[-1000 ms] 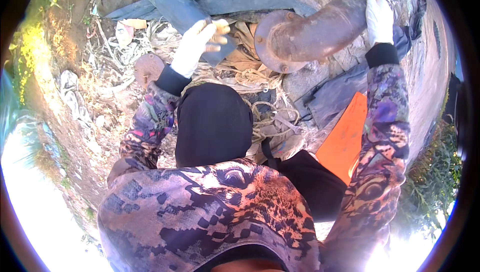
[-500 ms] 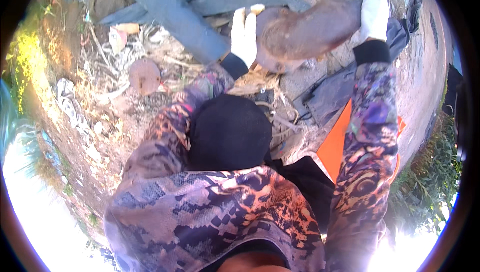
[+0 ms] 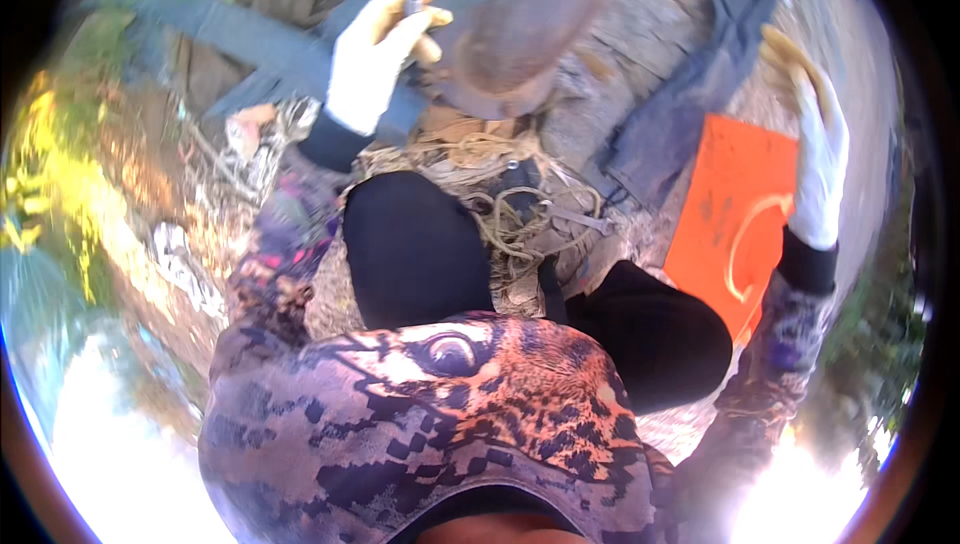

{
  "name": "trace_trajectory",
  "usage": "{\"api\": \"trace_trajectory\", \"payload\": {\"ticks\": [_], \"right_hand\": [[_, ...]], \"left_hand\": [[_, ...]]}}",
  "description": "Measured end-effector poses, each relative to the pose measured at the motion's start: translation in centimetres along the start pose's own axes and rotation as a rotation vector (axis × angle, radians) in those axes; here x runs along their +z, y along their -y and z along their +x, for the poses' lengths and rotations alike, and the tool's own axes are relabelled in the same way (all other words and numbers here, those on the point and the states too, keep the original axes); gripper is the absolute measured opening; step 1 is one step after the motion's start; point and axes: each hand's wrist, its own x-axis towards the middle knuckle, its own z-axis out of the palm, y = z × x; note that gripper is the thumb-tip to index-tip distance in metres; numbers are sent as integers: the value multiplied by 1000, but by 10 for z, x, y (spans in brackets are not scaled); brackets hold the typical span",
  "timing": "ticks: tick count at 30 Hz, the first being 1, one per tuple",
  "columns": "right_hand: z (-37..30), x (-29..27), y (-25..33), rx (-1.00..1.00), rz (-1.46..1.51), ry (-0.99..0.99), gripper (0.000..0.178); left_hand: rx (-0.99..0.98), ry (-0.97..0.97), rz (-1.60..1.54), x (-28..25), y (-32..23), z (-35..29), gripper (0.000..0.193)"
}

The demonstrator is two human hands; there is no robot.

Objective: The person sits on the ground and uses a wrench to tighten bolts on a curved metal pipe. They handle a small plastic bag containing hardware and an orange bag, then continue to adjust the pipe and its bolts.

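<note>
My left hand (image 3: 375, 54), in a white glove with yellowish fingertips, pinches a small dark piece (image 3: 412, 4) between thumb and fingers. Its kind is too small to tell. Just right of this hand, a thick, rusty brown curved pipe (image 3: 535, 19) with a flange at its near end rises toward the far edge, smeared by motion. My right hand (image 3: 818, 139), gloved alike, hangs at the far right beside an orange panel (image 3: 730, 204). Its fingers are stretched out with nothing in them, apart from the pipe.
Tangled rope (image 3: 500, 229) and a flat grey wrench-like tool (image 3: 578, 217) lie before my knees. Dark grey cloth (image 3: 670, 94) runs along the right. Blue fabric (image 3: 220, 29) lies at the far left, near whitish scraps (image 3: 290, 124). A bluish plastic sheet (image 3: 40, 314) shows at the left rim.
My right hand has let go of the pipe and moved right and nearer. My left hand has left the flange, moved left, and now pinches a small dark piece. More of the orange panel shows.
</note>
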Motion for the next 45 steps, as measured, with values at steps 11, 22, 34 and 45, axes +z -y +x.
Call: {"api": "trace_trajectory", "payload": {"ticks": [11,22,34,45], "right_hand": [[-210,-152,-111,545,93,-577,22],[-262,-150,-194,538,177,-249,24],[-187,-171,-280,335,-203,-420,39],[-208,-139,-340,665,-472,406,37]], "left_hand": [[-14,721,323,217,-104,9,29],[578,1127,307,481,-44,4,21],[919,1109,875,448,16,-10,37],[913,1087,922,436,26,-25,45]]}}
